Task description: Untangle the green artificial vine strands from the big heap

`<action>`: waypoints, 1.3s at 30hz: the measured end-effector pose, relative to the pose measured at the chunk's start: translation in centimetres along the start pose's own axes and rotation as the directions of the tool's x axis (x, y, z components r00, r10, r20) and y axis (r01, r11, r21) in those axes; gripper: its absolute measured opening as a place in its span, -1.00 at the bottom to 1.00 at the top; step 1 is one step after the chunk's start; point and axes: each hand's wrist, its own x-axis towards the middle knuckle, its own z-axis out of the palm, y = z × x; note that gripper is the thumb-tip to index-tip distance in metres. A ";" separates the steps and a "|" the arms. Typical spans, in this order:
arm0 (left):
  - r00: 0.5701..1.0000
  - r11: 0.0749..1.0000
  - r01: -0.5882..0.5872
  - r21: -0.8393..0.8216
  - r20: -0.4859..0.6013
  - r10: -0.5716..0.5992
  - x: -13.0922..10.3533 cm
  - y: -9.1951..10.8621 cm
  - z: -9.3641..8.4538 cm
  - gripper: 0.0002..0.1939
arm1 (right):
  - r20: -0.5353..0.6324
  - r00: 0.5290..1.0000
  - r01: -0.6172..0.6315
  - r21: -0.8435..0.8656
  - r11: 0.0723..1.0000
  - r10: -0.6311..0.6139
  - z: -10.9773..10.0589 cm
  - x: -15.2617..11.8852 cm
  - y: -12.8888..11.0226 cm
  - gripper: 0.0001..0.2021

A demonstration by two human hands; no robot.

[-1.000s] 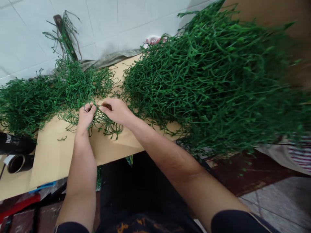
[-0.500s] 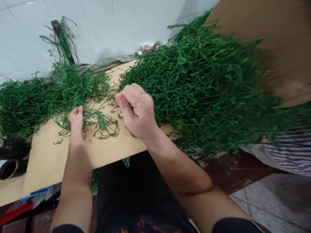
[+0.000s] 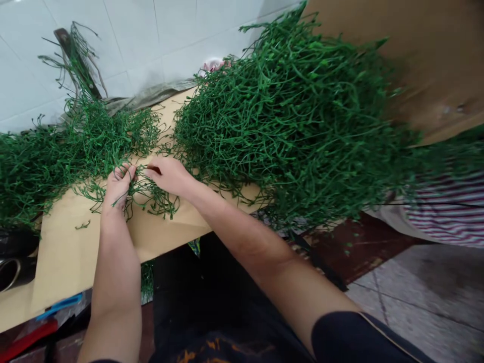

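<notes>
Thin green plastic-looking stems [image 3: 159,201] lie loosely on the tan board [image 3: 151,237] under my hands. My left hand [image 3: 118,185] is closed, its fingers pinched on a green stem that trails over the palm. Just to the right of it, my right hand [image 3: 164,174] pinches at the same small clump, thumb and fingertips together on a thin stem. A larger heap of green stems [image 3: 280,121] spreads behind and right of my right hand. Another pile of stems [image 3: 98,131] lies beyond my left hand.
A brown cardboard sheet [image 3: 434,60] stands at the right. Dark cylinders [image 3: 15,272] sit at the left edge, near a blue tool [image 3: 64,305] and a red object [image 3: 30,338]. A white tiled wall [image 3: 132,35] closes the back. Striped cloth [image 3: 446,212] shows at right.
My right hand has come down and left from above the board to the stems beside my left hand. The left hand stays by the clump. The view has shifted slightly.
</notes>
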 end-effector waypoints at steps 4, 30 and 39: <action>0.999 1.000 -0.008 -0.002 -0.049 0.007 0.6 -0.7 0.0 -0.75 | -0.062 0.998 0.027 0.004 1.000 -0.027 1.0 0.1 -0.3 -0.73; 0.994 0.999 0.017 -0.031 0.104 -0.013 -1.3 1.0 -0.1 -0.72 | -0.303 0.953 0.008 -0.089 0.996 -0.034 -3.8 -2.4 2.5 -0.66; 0.997 0.999 0.047 -0.026 0.061 -0.045 -0.5 0.2 0.4 -0.79 | 0.006 0.998 0.058 0.171 0.984 -0.060 1.6 0.0 0.5 -0.74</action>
